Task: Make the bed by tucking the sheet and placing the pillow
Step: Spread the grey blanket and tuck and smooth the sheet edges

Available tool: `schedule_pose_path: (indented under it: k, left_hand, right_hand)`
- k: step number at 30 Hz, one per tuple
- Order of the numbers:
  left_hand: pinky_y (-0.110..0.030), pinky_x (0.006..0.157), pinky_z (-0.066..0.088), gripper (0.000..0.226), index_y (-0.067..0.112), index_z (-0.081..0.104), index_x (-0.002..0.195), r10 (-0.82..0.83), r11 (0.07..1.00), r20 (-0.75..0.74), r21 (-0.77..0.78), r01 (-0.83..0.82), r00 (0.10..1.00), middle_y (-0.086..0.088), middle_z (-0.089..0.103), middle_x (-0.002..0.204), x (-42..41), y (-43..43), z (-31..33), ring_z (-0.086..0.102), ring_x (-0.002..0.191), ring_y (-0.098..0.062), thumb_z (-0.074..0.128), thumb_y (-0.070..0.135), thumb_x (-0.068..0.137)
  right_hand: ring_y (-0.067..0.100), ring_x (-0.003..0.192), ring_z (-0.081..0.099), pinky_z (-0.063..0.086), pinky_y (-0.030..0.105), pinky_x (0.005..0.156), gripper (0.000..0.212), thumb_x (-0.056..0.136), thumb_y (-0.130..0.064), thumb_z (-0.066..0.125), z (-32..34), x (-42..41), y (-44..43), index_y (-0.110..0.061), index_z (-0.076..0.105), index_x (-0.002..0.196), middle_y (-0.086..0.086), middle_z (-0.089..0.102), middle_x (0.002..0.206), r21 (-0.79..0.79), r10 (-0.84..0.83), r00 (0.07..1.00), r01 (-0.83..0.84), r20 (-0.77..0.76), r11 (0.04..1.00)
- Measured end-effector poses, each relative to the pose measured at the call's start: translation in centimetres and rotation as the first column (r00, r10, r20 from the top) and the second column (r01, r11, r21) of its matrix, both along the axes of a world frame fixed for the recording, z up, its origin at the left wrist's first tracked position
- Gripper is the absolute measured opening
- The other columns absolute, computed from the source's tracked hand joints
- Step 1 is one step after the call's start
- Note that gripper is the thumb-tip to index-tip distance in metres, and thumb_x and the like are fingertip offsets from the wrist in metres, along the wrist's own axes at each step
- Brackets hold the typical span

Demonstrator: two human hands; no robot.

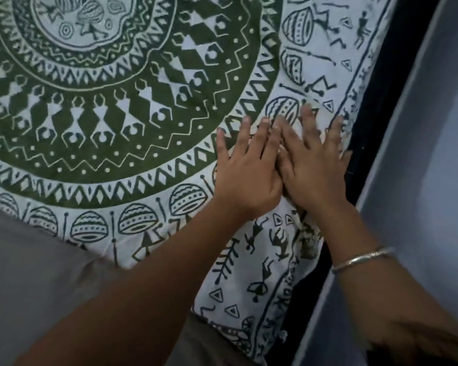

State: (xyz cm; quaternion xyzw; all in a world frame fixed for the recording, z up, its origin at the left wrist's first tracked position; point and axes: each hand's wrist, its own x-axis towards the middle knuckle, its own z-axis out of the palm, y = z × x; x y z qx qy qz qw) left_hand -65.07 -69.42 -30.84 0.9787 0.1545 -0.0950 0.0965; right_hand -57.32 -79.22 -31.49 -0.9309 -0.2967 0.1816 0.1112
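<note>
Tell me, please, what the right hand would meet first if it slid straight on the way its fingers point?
Probably only more sheet: the right hand points along it, beside the dark gap at the wall.

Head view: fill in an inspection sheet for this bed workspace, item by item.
Surface: bed covered by white cotton sheet with green circular mandala print, lying mostly flat.
Job's things: sheet's right border runs along a dark gap; no pillow in view.
Clutter: nothing seen.
Grippers: left hand and right hand lie palm down, fingers spread, side by side and touching, near the right border; thin silver metal bangle on right wrist.
Cables: nothing seen.
Surroundings: pale grey wall at right; grey cloth lower left.
</note>
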Motion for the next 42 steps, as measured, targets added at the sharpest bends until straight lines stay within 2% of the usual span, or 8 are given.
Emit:
schedule_pose_path:
  k: [7,13,17,26,28,32,37,42]
  left_hand:
    - [-0.055,0.112,-0.007,0.067,0.017,0.022,0.149,-0.104,0.995,0.142,0.002,0.105,0.984,-0.007,0.027,0.153,4.2,0.5,1.4,0.016,0.144,-0.026,0.040,0.040,0.088]
    - [-0.057,0.111,-0.009,0.064,0.033,0.005,0.150,-0.146,0.989,0.096,0.038,0.143,0.985,-0.009,0.010,0.158,10.8,2.1,0.3,-0.001,0.145,-0.033,0.029,0.033,0.091]
    - [-0.058,0.110,-0.011,0.058,0.034,0.012,0.149,-0.175,0.983,0.061,0.061,0.171,0.983,-0.010,0.009,0.158,12.2,1.6,-0.7,-0.001,0.145,-0.032,0.023,0.038,0.092]
    - [-0.063,0.107,-0.012,0.061,0.029,0.013,0.150,-0.376,0.926,0.046,0.064,0.373,0.926,-0.001,0.014,0.158,13.3,1.2,0.6,-0.003,0.146,-0.029,0.026,0.038,0.090]
    - [-0.064,0.109,-0.011,0.060,0.024,0.013,0.150,-0.445,0.895,0.007,0.007,0.445,0.895,0.001,0.016,0.158,13.5,0.6,0.8,-0.001,0.146,-0.026,0.025,0.034,0.092]
    - [-0.065,0.107,-0.012,0.059,0.020,0.022,0.148,-0.436,0.900,-0.065,-0.024,0.436,0.897,0.001,0.012,0.158,14.1,-0.1,0.9,-0.003,0.146,-0.022,0.030,0.032,0.091]
    - [-0.062,0.107,-0.013,0.055,0.024,0.021,0.148,-0.442,0.897,-0.018,-0.003,0.442,0.897,-0.003,0.014,0.158,15.0,-0.6,1.1,0.003,0.146,-0.023,0.024,0.031,0.094]
    - [-0.056,0.112,-0.003,0.059,0.023,0.025,0.147,-0.278,0.961,0.118,0.036,0.276,0.953,-0.006,0.014,0.158,13.5,-0.8,1.3,0.006,0.145,-0.029,0.033,0.039,0.092]
  right_hand:
    - [0.041,0.136,0.027,0.034,0.058,0.104,0.047,0.097,-0.036,0.038,1.3,1.9,-1.3,-0.039,0.033,0.143,0.018,0.015,0.156,0.265,-0.296,0.955,0.286,0.000,0.921]
    - [0.036,0.145,0.009,0.028,0.053,0.110,0.049,0.098,-0.054,0.024,0.0,8.1,1.2,-0.049,0.012,0.146,0.014,-0.018,0.157,0.227,-0.286,0.926,0.342,-0.247,0.912]
    - [0.023,0.147,0.001,0.023,0.052,0.113,0.061,0.100,-0.049,0.021,-0.8,8.8,0.5,-0.023,0.001,0.152,-0.001,-0.012,0.159,0.179,-0.291,0.935,0.327,-0.201,0.928]
    - [0.031,0.145,0.011,0.026,0.050,0.110,0.076,0.096,-0.056,0.033,-1.0,8.7,-0.7,-0.017,-0.002,0.152,0.002,-0.007,0.160,0.189,-0.527,0.836,0.548,-0.152,0.815]
    - [0.023,0.143,0.019,0.030,0.035,0.107,0.065,0.099,-0.042,0.038,-1.0,8.4,-1.2,-0.026,0.003,0.152,0.002,-0.001,0.160,0.329,-0.431,0.901,0.425,-0.058,0.843]
    - [-0.011,0.107,0.039,0.020,-0.011,0.078,0.050,0.100,-0.025,0.043,-1.3,7.9,-1.6,-0.035,0.028,0.147,-0.021,0.042,0.129,0.452,-0.395,0.885,0.465,-0.245,0.761]
    - [-0.013,0.083,0.044,0.029,-0.005,0.063,0.033,0.094,-0.019,0.045,-1.1,9.0,-1.1,-0.021,0.059,0.124,-0.015,0.056,0.093,0.552,-0.573,0.817,0.510,-0.070,0.660]
    - [0.004,0.082,0.049,0.029,0.008,0.060,0.033,0.095,-0.016,0.042,-0.8,8.9,-1.2,-0.023,0.054,0.125,-0.011,0.059,0.101,0.440,-0.715,0.694,0.669,-0.082,0.599]
